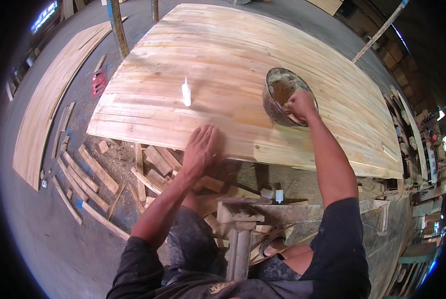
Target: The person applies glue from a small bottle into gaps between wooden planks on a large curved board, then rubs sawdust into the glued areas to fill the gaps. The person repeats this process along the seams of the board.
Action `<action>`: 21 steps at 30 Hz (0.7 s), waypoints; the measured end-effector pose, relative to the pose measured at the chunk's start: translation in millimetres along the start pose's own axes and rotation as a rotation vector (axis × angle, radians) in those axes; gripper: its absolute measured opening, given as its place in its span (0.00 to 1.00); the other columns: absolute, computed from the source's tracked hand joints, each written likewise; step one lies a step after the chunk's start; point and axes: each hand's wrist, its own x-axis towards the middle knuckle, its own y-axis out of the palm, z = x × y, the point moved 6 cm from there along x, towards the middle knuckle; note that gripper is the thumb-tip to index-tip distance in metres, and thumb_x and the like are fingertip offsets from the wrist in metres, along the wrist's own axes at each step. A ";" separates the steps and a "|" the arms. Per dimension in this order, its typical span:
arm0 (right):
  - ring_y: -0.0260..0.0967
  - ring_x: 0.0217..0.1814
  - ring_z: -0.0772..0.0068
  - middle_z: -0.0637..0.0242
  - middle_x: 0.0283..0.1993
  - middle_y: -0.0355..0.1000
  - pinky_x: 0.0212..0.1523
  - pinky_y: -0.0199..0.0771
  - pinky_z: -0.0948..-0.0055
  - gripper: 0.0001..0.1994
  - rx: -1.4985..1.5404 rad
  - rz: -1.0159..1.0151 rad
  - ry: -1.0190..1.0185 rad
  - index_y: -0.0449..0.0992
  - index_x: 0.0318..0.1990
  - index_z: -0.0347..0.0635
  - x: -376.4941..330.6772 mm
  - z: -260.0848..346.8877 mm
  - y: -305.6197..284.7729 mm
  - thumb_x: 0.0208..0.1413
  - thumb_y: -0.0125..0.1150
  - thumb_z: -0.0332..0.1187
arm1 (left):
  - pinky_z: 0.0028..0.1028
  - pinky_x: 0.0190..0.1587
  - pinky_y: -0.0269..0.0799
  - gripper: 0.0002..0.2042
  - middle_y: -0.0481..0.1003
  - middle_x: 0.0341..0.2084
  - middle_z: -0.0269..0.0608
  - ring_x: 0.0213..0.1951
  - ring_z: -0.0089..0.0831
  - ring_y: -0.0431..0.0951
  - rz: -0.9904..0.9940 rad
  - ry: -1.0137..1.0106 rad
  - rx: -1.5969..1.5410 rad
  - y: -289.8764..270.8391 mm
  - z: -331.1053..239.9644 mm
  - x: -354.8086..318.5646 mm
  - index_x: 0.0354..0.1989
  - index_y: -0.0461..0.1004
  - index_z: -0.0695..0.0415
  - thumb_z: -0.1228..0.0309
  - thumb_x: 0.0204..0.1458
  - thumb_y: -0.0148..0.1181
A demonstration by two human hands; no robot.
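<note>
A large pale wooden panel [223, 60], made of many joined strips, spreads out in front of me. My left hand [201, 142] lies on its near edge, fingers stretched out flat and holding nothing. On the right half of the panel stands a dark, stained bucket [272, 107], its mouth tipped toward view. My right hand [301, 104] reaches inside the bucket with its fingers curled closed. Pale crumbly stuff shows by the fingertips, but what they grip is mostly hidden. A white squeeze bottle [186, 94] with a thin pointed nozzle stands upright left of the bucket.
Several wood offcuts [98, 169] litter the floor left of and below the panel. Another long panel [53, 104] lies at the far left, near a red holed piece [98, 83]. A metal post [240, 249] rises between my legs. Timber is stacked along the right side.
</note>
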 end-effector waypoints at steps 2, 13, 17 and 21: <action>0.83 0.29 0.59 0.55 0.30 0.84 0.37 0.81 0.63 0.06 0.464 -0.318 0.118 0.91 0.36 0.44 -26.8 10.7 -43.7 0.52 0.73 0.33 | 0.51 0.76 0.59 0.44 0.70 0.69 0.60 0.72 0.57 0.68 -0.004 0.001 -0.007 0.1 2.6 0.0 0.73 0.63 0.68 0.46 0.57 0.70; 0.72 0.69 0.41 0.49 0.66 0.77 0.70 0.73 0.50 0.15 0.397 -0.213 -0.627 0.84 0.53 0.38 -133.7 214.7 61.2 0.63 0.70 0.37 | 0.51 0.80 0.52 0.54 0.63 0.75 0.64 0.79 0.59 0.59 -0.076 -0.115 0.057 -4.0 6.4 -11.1 0.79 0.52 0.71 0.44 0.56 0.71; 0.56 0.83 0.35 0.40 0.78 0.63 0.83 0.56 0.46 0.27 0.255 -0.025 -0.874 0.76 0.64 0.33 -154.9 210.7 73.5 0.64 0.68 0.41 | 0.50 0.83 0.48 0.56 0.59 0.78 0.63 0.81 0.57 0.54 -0.030 -0.151 0.038 -2.5 10.4 -10.9 0.81 0.48 0.71 0.43 0.56 0.70; 0.54 0.85 0.35 0.37 0.81 0.59 0.86 0.50 0.47 0.35 0.207 -0.047 -0.670 0.68 0.73 0.29 -165.9 184.6 72.4 0.62 0.68 0.40 | 0.50 0.82 0.48 0.55 0.59 0.78 0.63 0.81 0.56 0.55 -0.034 -0.150 0.013 -0.1 9.0 -11.2 0.81 0.49 0.70 0.42 0.57 0.69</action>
